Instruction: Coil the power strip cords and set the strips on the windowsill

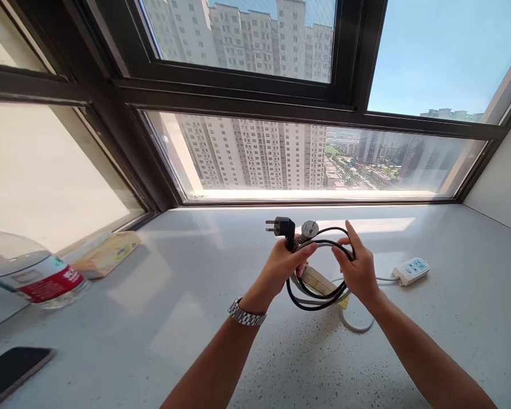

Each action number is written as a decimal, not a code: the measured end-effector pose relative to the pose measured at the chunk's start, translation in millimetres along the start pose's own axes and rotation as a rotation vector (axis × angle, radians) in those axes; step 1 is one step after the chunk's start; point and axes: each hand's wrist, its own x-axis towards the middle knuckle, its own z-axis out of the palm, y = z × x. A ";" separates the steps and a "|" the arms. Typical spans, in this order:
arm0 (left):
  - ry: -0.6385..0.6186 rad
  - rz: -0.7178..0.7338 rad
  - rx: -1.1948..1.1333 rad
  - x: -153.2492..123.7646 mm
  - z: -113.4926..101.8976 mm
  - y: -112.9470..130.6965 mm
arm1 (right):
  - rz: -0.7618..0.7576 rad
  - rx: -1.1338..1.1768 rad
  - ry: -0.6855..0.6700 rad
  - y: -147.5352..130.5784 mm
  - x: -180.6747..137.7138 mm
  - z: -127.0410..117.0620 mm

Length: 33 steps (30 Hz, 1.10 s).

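My left hand (286, 262) is closed around a bundle of coiled cables, thumb laid over the top. From that grip stick out a black power plug (283, 226), its prongs facing left, and a round grey plug (310, 229). The black cable (319, 307) hangs in loops between both hands, with a grey cord among them. My right hand (360, 266) pinches the loops on their right side, index finger raised. Behind the coil is a pale yellowish power strip (319, 279), partly hidden by the loops and fingers.
A small white power strip (412, 271) with blue sockets lies on the speckled white sill (187, 352) at right, its cord running towards the coil. Leftward are a large water bottle (46, 278), a tissue pack (106, 255) and a dark phone (15, 372). Windows (255, 153) rise behind.
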 end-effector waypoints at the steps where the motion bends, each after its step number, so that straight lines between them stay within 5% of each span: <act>1: -0.004 0.000 0.007 0.2 -0.1 -0.1 | -0.002 -0.012 -0.006 -1.0 0.4 -1.3; 11: 0.045 0.055 0.038 -2.3 5.2 -0.5 | 0.042 0.116 -0.056 -0.5 -1.6 -4.7; 18: -0.202 0.021 0.041 -6.7 -2.6 3.8 | 0.375 0.511 -0.303 -7.2 3.3 -9.7; 21: -0.196 0.053 0.000 -8.0 -1.1 1.7 | 0.571 0.706 -0.493 -7.4 9.9 -16.2; 25: -0.123 0.169 0.136 -6.3 4.8 -4.4 | 0.737 0.824 -0.532 -6.2 16.9 -22.5; 28: -0.060 0.389 0.344 -4.7 6.0 -6.3 | 0.829 0.868 -0.484 -7.4 18.5 -21.9; 33: -0.216 0.566 0.596 -5.0 -1.2 -3.1 | 0.907 0.883 -0.447 -12.9 18.7 -17.1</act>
